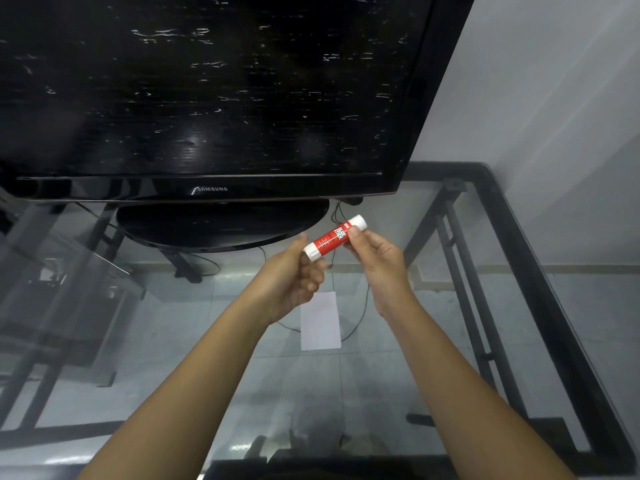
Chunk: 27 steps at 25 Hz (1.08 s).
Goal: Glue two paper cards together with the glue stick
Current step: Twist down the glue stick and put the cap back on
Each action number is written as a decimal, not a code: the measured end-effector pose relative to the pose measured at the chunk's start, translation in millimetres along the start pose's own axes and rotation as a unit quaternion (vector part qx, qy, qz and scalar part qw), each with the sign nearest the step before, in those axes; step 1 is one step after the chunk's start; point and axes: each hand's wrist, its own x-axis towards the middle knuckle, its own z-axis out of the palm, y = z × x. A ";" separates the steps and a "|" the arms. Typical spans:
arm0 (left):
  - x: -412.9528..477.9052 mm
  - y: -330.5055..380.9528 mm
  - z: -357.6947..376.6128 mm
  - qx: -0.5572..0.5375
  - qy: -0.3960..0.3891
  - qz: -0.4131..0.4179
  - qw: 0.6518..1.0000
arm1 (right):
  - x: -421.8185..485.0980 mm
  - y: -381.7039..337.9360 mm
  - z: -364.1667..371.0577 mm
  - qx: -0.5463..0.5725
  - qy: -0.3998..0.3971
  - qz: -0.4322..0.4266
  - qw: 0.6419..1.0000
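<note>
A red glue stick with white ends is held slanted above the glass table, its cap still on. My left hand grips its lower white end. My right hand pinches the red body near the upper end. Below the hands a white paper card lies flat on the glass. I see only this one card; whether a second lies under it cannot be told.
A large black television on an oval stand fills the back of the glass table. The table's black metal frame runs along the right edge. Cables show on the floor through the glass. A grey wall is at right.
</note>
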 end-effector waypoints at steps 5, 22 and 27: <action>2.1 -14.4 -4.8 0.293 0.095 0.322 0.895 | 5.6 2.9 -3.5 -0.005 0.016 0.005 1.000; 18.8 -20.0 -26.5 0.300 0.166 0.355 0.870 | 69.7 103.0 -58.5 -0.598 -0.041 -0.051 0.798; 20.8 -23.3 -31.2 0.306 0.179 0.343 0.870 | 71.7 87.1 -50.1 -0.519 0.015 -0.089 0.850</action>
